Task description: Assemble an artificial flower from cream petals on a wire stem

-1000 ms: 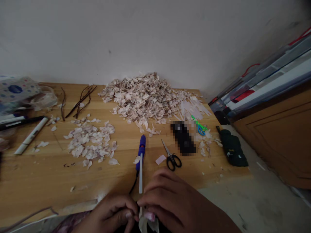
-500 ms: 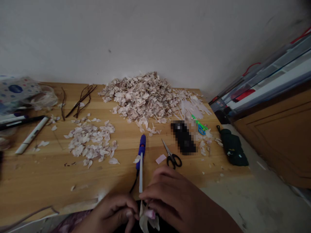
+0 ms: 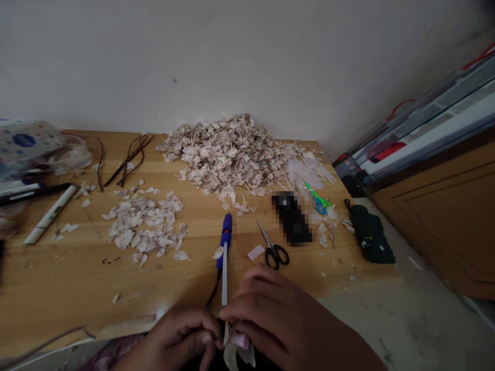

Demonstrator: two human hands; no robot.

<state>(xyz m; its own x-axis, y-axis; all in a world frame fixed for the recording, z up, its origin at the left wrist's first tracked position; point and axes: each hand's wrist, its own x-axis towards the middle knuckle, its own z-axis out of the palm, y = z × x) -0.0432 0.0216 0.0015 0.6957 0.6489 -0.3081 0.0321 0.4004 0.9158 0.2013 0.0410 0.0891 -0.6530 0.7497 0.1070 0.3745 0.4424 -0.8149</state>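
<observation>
At the table's near edge my two hands meet around a small flower-like piece of pale dried petals (image 3: 231, 355) with a pink rolled centre (image 3: 240, 340). My right hand (image 3: 270, 314) is closed on it, fingers curled over from the right. My left hand (image 3: 189, 335) is pinched at its left side, fingertips against a petal edge. Just beyond them lies a blue glue gun (image 3: 226, 232), tip pointing away, with a long white glue stick (image 3: 225, 278) reaching back toward my hands. One loose petal (image 3: 218, 253) rests on the gun.
A large heap of dried petals (image 3: 232, 154) stands by the wall, a smaller pile (image 3: 143, 221) to the left. Black-handled scissors (image 3: 274, 252), a blurred black object (image 3: 292, 219), green-blue scissors (image 3: 320, 202) and a dark folded umbrella (image 3: 371, 234) lie right. Twigs (image 3: 126, 162) and markers (image 3: 52, 214) lie left.
Very little differs. The petals and pink centre have shifted slightly to the right between my fingers. Both hands keep nearly the same hold.
</observation>
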